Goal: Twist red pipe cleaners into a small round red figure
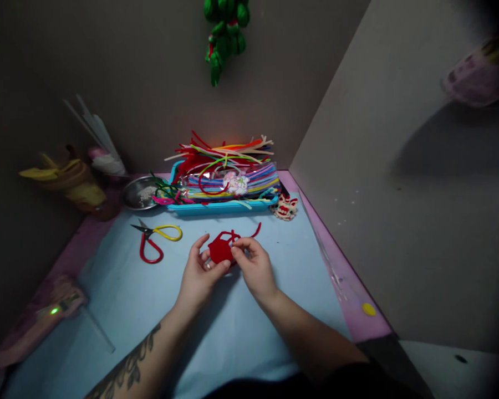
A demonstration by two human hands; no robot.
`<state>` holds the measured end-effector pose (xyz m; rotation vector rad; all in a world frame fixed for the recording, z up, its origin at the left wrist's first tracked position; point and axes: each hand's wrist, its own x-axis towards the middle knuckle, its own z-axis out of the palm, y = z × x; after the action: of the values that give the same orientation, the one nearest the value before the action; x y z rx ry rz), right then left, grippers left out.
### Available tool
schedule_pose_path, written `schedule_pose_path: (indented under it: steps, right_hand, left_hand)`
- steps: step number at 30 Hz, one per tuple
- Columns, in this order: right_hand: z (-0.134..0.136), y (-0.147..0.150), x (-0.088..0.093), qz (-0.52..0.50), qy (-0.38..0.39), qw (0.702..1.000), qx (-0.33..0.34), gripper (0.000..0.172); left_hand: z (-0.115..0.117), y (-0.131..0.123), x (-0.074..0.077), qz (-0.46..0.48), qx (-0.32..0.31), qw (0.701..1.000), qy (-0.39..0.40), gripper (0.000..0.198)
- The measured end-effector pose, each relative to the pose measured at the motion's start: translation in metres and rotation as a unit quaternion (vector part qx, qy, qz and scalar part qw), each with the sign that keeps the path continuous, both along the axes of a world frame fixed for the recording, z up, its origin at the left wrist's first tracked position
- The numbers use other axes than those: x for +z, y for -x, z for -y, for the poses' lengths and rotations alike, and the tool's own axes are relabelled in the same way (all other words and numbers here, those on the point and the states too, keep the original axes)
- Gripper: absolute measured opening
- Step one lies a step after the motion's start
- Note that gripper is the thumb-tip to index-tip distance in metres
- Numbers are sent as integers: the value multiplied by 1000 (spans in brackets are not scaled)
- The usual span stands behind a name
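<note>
head view, l to r: scissors lie on the blue tabletop, well clear. left hand & right hand sit close together, both pinching a red pipe-cleaner shape just above the tabletop. its loose tail could snag on sth & pull the shape out of form. pipe-cleaner tray sits behind.

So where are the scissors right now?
The scissors lie on the blue mat, left of the left hand, in front of the metal dish.
</note>
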<state>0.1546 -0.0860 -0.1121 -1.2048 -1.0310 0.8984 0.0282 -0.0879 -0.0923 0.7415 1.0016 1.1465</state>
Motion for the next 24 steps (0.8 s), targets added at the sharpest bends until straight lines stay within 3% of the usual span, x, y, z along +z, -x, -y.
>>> schedule_pose_path:
  steps: [7,12,20,24]
  right_hand:
    - [-1,-4,-2,38,10,999,28,12]
    - [-1,-9,2,128,-46,990,40,20]
    - [-4,-25,11,294,-198,935,-14,30]
    - [-6,-35,12,374,-265,889,-5,31]
  left_hand:
    - [-1,1,2,-8,21,1000,-5,79]
    - [-4,4,5,-5,21,1000,-3,81]
    - [-7,6,4,-1,26,1000,10,90]
    - [-7,7,2,-6,19,1000,14,92]
